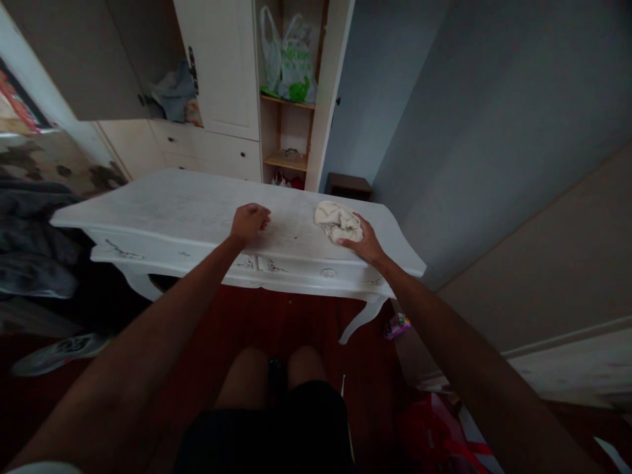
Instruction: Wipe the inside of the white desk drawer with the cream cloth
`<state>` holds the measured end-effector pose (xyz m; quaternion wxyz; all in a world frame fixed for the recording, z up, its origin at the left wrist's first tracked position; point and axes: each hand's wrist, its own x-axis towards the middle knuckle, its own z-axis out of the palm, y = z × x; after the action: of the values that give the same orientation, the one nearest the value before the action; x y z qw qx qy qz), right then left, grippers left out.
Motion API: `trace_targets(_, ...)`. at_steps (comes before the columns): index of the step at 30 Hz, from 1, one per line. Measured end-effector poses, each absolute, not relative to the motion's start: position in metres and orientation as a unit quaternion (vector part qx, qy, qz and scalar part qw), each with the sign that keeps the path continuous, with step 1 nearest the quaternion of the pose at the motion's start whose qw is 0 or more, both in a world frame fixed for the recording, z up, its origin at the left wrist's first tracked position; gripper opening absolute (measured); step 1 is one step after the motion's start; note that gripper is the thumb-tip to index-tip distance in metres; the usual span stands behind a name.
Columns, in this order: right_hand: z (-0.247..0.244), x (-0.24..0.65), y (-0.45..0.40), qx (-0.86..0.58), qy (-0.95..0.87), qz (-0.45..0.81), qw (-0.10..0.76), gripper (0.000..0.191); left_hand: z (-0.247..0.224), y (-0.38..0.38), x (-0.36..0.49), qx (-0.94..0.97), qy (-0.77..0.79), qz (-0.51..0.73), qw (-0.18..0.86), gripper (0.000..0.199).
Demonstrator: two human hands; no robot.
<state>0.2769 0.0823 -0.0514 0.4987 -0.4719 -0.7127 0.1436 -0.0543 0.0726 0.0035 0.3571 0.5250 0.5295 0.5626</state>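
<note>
A white table (197, 197) with curved legs and carved drawer fronts stands before me. On the right part of its top lies a crumpled cream cloth (336, 220). My right hand (364, 240) grips the cloth at its right side, thumb at the near edge and fingers behind. Left of the cloth, my left hand (250, 222) rests at the tabletop with its fingers curled in. Whether anything small is inside that hand is hidden. A small dark speck lies on the tabletop between the two hands.
Behind the table, a white wardrobe (224, 66) stands open, with plastic bags (293, 62) on a shelf. Grey fabric (34, 237) is heaped at the left. A small brown box (349, 184) stands behind. Red bags (429, 428) lie on the floor at lower right.
</note>
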Motion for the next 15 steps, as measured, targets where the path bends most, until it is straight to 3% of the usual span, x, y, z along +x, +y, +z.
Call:
trace_targets(5, -0.045, 0.269, 0.071, -0.551, -0.698, 0.086, 0.449, 0.113, -0.021, 0.094, -0.079, 0.513, 0.552, 0.572, 0.322, 0.010)
trace_targets(10, -0.043, 0.260, 0.049, -0.580, -0.638, 0.019, 0.506, 0.075, -0.029, 0.097, -0.079, 0.553, 0.573, 0.549, 0.254, 0.013)
trace_targets(15, -0.046, 0.253, 0.011, -0.554, -0.553, -0.011, 0.622, 0.055, -0.032, 0.096, -0.080, 0.577, 0.581, 0.538, 0.199, 0.017)
